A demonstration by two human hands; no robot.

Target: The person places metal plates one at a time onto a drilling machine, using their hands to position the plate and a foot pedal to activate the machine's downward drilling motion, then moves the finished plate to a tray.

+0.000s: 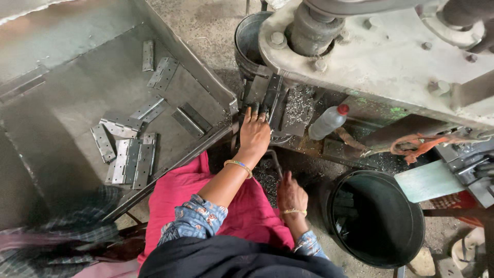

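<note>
The left hand (254, 135) reaches far, its fingers (256, 109) close together and pressed on a dark metal piece (271, 97) at the press machine (391, 56). The right hand (291, 194) sits nearer, curled around a bent metal lever (275, 160) — whether it is tightly clamped cannot be told. To the left, a metal tray (62, 113) holds about nine hinges (131, 160). One plastic bottle (327, 122) lies right of the hands; one black bucket (375, 219) stands near right — one grey bucket (248, 41) stands far.

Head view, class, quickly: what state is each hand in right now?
Left hand: stretched forward, fingers resting on a dark metal part at the grey press machine; grip cannot be told.
Right hand: closed around a thin dark metal lever.
</note>
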